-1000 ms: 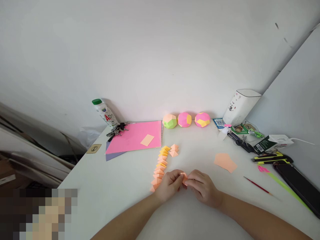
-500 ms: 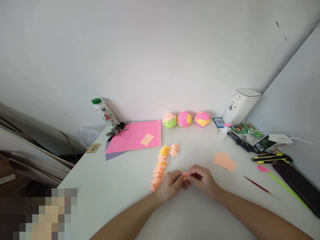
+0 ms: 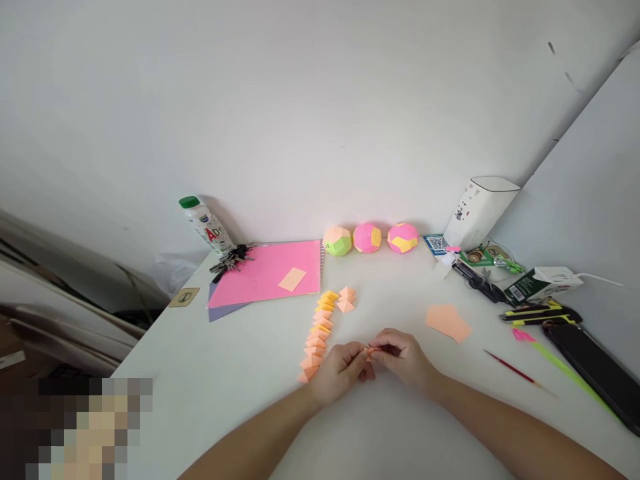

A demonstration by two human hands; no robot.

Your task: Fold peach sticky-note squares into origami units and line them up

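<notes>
Between my fingertips is a small folded piece of orange paper (image 3: 369, 353), mostly covered by the fingers. My left hand (image 3: 339, 373) pinches it from the left. My right hand (image 3: 404, 357) pinches its other side, thumb and forefinger close together. Left of my hands runs a column of folded paper pieces (image 3: 316, 341), orange and yellow, its near end close to my left wrist. A shorter group of orange folded pieces (image 3: 347, 299) lies beside the column's far end. To the right, a flat orange paper pentagon (image 3: 448, 322) lies on the table.
Three faceted paper balls (image 3: 367, 238) stand against the wall. Pink paper sheets (image 3: 275, 270), keys (image 3: 233, 260) and a bottle (image 3: 206, 225) are at back left. On the right lie a thin red brush (image 3: 513, 367), a utility knife (image 3: 540, 313), a black case (image 3: 590, 373) and a white container (image 3: 481, 213).
The right fingers have shifted slightly closer to the left ones on the folded paper. The whole view has moved a little; the other things lie as before.
</notes>
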